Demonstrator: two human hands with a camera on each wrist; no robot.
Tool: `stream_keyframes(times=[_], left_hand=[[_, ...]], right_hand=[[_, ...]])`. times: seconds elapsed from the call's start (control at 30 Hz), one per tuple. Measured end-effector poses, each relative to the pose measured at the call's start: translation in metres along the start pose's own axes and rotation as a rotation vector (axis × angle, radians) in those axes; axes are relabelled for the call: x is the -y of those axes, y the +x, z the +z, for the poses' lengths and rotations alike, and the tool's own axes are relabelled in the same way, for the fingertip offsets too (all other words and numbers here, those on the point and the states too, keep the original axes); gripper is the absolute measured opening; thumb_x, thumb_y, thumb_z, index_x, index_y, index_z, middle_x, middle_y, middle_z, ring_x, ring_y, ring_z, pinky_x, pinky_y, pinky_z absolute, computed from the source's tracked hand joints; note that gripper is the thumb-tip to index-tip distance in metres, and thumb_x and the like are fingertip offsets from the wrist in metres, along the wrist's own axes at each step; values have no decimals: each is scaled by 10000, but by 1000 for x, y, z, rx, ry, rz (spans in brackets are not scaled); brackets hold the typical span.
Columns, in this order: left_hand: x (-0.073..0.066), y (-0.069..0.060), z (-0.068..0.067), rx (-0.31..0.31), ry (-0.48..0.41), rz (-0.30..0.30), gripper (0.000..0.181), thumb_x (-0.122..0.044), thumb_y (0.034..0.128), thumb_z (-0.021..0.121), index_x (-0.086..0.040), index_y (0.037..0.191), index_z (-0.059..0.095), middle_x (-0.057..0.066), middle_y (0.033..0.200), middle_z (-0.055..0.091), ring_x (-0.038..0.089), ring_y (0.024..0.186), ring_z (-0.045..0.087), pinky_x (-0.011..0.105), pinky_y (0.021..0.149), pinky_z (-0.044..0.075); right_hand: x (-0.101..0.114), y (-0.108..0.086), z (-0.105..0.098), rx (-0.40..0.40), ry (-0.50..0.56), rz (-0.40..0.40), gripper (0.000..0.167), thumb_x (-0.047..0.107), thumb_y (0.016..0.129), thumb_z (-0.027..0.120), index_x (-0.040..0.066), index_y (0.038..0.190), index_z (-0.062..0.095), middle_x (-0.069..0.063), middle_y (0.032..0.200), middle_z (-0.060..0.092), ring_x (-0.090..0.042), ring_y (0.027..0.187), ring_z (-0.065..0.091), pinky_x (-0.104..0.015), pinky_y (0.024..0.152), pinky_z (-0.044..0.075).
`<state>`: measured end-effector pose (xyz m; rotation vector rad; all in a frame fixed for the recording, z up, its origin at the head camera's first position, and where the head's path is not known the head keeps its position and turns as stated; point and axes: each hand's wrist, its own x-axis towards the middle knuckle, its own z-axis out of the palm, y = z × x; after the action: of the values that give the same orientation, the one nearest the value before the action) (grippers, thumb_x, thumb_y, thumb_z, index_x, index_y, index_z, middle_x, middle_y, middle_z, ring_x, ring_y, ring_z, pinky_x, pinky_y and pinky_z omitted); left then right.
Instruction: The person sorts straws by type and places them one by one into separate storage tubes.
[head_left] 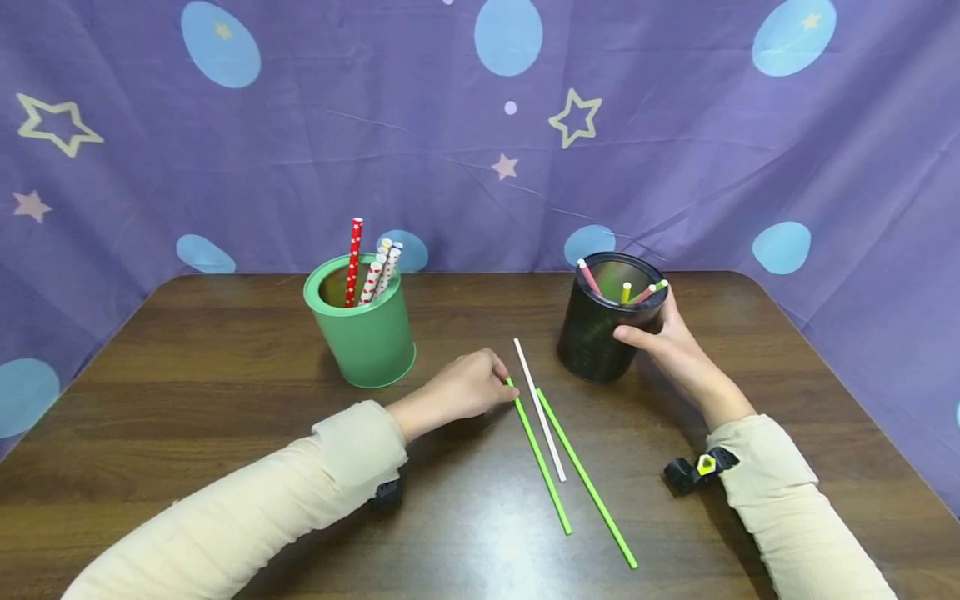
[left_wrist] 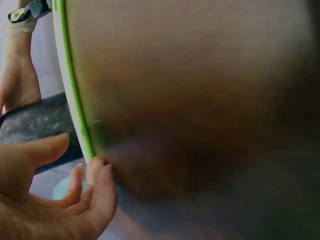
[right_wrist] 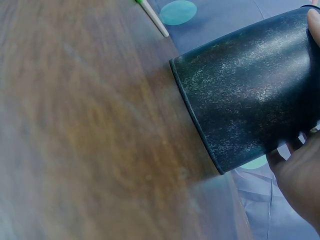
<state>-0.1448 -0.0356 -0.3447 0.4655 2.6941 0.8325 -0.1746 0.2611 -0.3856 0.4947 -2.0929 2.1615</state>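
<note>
My left hand [head_left: 474, 385] is at the far end of a green straw [head_left: 542, 462] lying on the table. In the left wrist view, the fingertips [left_wrist: 96, 167] touch that end while the thumb stands apart from them. Beside it lie a pale pink straw [head_left: 542, 415] and a second green straw [head_left: 588, 482], their far ends close together. My right hand [head_left: 681, 354] grips the side of a black can [head_left: 596, 337], thumb towards me and fingers mostly hidden behind. The can stands slightly tilted in the head view and holds pink, yellow and green straws [head_left: 626, 292].
A green can [head_left: 371, 346] on the left holds one red dotted straw [head_left: 354, 262] and several white patterned straws [head_left: 382, 271]. A purple cloth [head_left: 420, 150] with stars hangs behind the brown wooden table [head_left: 187, 400].
</note>
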Motion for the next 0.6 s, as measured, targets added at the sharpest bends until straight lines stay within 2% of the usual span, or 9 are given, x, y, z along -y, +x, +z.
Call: stream_keyframes(times=[0.07,0.13,0.3,0.33,0.4,0.53,0.6], left_hand=[[-3,4,-1,28,52,1,301,-276,870,751,-35,1041,695,19,947,688,154,866,614,325,844,506],[-5,8,-2,51,59,-11,328,-280,865,759,-23,1054,681,35,977,677,167,875,606,331,855,503],[-5,16,-3,72,39,-41,339,-235,874,761,-4,1089,636,56,895,649,140,661,587,298,722,513],[-5,17,-2,69,47,-37,337,-231,874,761,-4,1089,635,53,892,644,138,658,581,295,719,510],[-5,17,-1,63,66,-34,347,-227,877,758,-2,1106,627,68,909,649,163,702,606,315,748,520],[-4,16,2,37,120,2,319,-200,868,753,-16,1092,619,60,975,643,238,931,603,376,890,495],[-3,15,2,33,121,12,287,-150,869,738,-16,1089,611,48,926,654,252,932,618,383,888,499]], right_hand=[[-1,0,-1,-1,-2,2,770,37,856,713,208,1462,270,-68,1369,446,-183,1273,409,-240,1026,336],[-2,0,-1,-10,-11,12,767,24,859,711,217,1459,274,-68,1370,445,-184,1274,409,-234,1024,344],[-8,1,-4,-3,9,5,794,34,850,722,221,1470,262,-81,1385,436,-196,1286,401,-259,1045,331],[-13,3,-7,3,22,-7,804,38,848,729,217,1477,260,-85,1392,436,-198,1290,402,-264,1049,327],[-11,3,-6,7,40,-20,804,58,845,744,206,1474,264,-76,1382,444,-189,1281,407,-254,1038,329],[2,-1,2,-9,27,-2,779,41,846,728,191,1458,268,-81,1370,437,-182,1275,401,-251,1042,323],[9,-3,7,-18,11,11,770,45,848,724,197,1452,271,-80,1367,433,-183,1273,397,-252,1036,326]])
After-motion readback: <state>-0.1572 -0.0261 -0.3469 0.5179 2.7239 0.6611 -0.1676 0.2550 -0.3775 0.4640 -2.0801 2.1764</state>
